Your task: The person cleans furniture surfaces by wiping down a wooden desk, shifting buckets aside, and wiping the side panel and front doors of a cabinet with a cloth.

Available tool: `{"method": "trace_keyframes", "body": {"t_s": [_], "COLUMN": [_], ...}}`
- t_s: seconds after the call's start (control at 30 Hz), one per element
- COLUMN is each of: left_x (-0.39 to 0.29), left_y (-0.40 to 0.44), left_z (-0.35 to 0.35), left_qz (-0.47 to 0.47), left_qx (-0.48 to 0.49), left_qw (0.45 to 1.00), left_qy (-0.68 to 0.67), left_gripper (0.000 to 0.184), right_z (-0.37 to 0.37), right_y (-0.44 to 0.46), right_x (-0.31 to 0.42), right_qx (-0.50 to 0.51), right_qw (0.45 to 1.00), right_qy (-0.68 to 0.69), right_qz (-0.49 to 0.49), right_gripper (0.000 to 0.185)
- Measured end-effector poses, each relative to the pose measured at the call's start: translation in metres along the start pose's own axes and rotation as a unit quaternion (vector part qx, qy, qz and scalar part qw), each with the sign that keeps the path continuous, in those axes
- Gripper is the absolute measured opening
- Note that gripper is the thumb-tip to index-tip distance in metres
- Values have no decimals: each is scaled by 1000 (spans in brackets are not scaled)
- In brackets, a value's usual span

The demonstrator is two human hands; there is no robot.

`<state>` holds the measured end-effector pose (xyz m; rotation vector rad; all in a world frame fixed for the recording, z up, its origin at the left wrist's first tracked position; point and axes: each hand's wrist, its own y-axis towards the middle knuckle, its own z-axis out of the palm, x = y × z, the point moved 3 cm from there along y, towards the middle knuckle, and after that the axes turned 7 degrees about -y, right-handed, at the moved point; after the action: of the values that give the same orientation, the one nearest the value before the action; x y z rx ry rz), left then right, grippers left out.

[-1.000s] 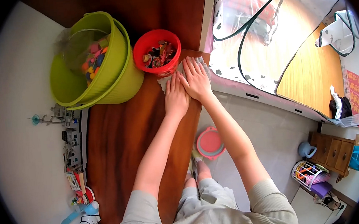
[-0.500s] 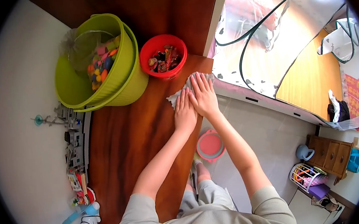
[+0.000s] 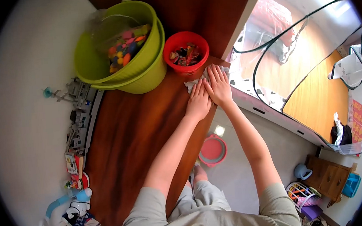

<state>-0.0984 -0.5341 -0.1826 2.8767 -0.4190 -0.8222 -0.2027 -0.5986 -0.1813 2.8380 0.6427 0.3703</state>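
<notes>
Leftmost, stacked green buckets stand on the wood-grain tabletop. Next, a red bucket stands near the far end. The grey cloth lies on the tabletop between that bucket and the right edge. The left hand lies flat on the cloth, fingers extended, not gripping; the right hand, beside it, is likewise extended. Since half a second ago, hands and cloth have shifted toward the far end; the cloth now covers surface nearer the red bucket.

A pale wall is rising at left. Grey floor is spreading at right, reflecting a bright patch. A glare-washed bed, probably, is filling the far right; a cabinet is standing nearer.
</notes>
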Motion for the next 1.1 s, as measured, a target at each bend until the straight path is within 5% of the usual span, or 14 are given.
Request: {"method": "trace_keyframes", "body": {"t_s": [0.13,0.2,0.33,0.4,0.5,0.57,0.7,0.77,0.87,1.1], "left_x": [10,10,47,53,74,74,76,65,58,51], "left_y": [-36,-54,-87,-101,-101,-86,-52,-42,-38,-61], "left_z": [-46,-92,-180,-228,-276,-298,-292,-289,-292,-297], "left_qz": [-63,-93,-211,-188,-173,-193,-286,-290,-293,-232], "left_qx": [46,-64,-214,-402,-495,-538,-452,-417,-440,-447], "left_qw": [973,958,820,768,716,705,708,707,623,644], "left_qy": [-215,-265,-487,-461,-460,-421,-461,-492,-576,-576], "left_gripper": [39,24,18,12,25,39,80,109,105,96], "right_z": [-14,-27,-91,-117,-141,-134,-135,-132,-126,-126], "right_y": [-2,-6,7,27,68,93,119,125,135,113], "right_x": [-3,-5,38,65,106,125,171,185,193,204], "right_qx": [-28,-100,-230,-240,-204,-148,-53,-52,-49,-38], "right_qw": [996,980,939,909,866,834,719,737,739,758], "right_qy": [82,170,253,339,455,529,679,667,667,647], "right_qz": [-26,30,34,21,10,55,139,92,82,71], "right_gripper": [45,30,19,19,22,48,91,78,71,73]}}
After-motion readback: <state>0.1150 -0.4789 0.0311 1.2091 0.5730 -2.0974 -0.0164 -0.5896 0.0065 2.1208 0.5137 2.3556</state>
